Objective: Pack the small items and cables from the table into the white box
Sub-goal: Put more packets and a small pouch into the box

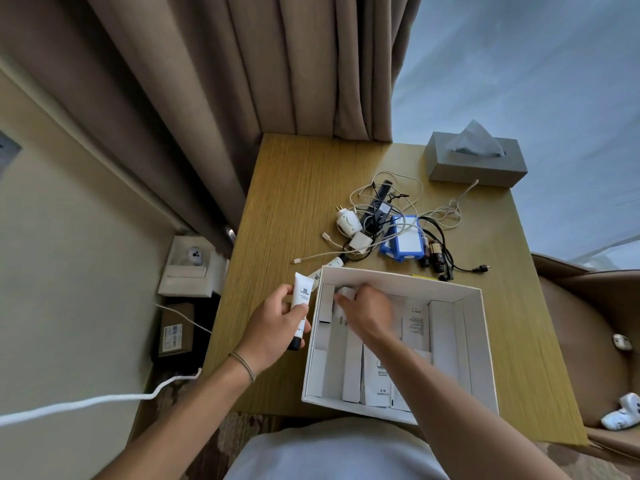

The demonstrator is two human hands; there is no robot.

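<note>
The left hand [277, 318] grips a white squeeze tube with a black cap [300, 311], holding it upright, cap downward, just outside the left wall of the open white cardboard box [479, 341]. The right hand [367, 311] reaches down inside the box at its far left corner, fingers curled around a small white object [345, 292] that motion blur makes hard to identify. Flat white cartons and printed sachets [379, 379] lie side by side on the box floor. The box sits at the near edge of the yellowish wooden counter [287, 202]. Beyond it lie tangled white and black cables [391, 199], a white plug adapter [348, 221], a blue-framed rectangular case [403, 242] and small brown bottles [434, 256]. A grey tissue box [479, 161] stands at the far right corner.
</note>
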